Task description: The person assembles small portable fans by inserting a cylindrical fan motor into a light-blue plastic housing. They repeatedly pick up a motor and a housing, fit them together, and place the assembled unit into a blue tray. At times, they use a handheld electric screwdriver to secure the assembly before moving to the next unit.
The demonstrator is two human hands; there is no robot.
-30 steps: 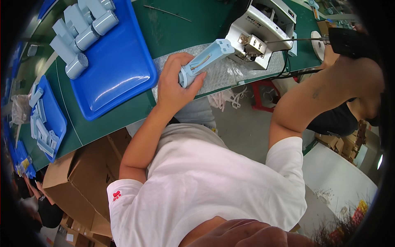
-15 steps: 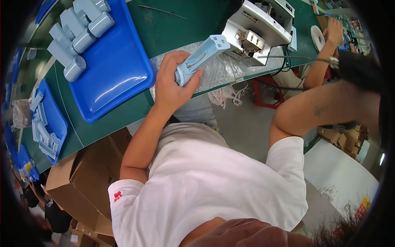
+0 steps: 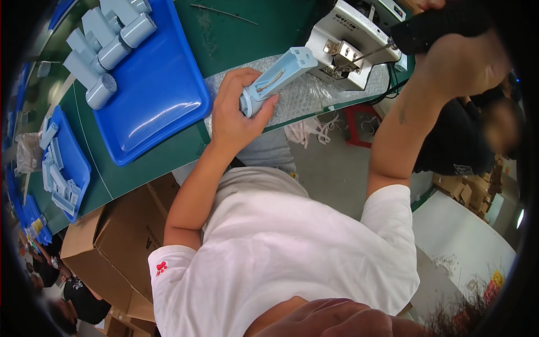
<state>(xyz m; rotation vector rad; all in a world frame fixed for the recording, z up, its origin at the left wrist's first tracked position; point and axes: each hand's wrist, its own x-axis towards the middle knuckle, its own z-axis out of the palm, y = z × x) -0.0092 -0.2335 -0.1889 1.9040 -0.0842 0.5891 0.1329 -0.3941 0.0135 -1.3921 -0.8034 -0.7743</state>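
Note:
My left hand (image 3: 234, 115) is wrapped round the round end of a light blue plastic housing (image 3: 293, 63). A thin brass-coloured strip lies in the housing's open channel, and its square end tilts up to the right. At the upper right my right hand (image 3: 463, 64), partly blurred, grips a black electric screwdriver (image 3: 432, 28). Its long thin bit slants down left to the metal block on the front of a silver screw feeder (image 3: 355, 35). Whether the tip touches a screw there is too small to tell.
A large blue tray (image 3: 154, 121) carries several light blue housings (image 3: 115, 53) at the left. A smaller blue tray (image 3: 83, 168) holds slim light blue parts. Bubble wrap (image 3: 222, 84) lies under the feeder. A metal rod (image 3: 224, 15) rests on the green table. Cardboard boxes (image 3: 112, 236) stand below.
My right hand has swung forward and inward with the electric screwdriver, bringing the bit to the feeder's front block. My left hand and the housing have barely moved.

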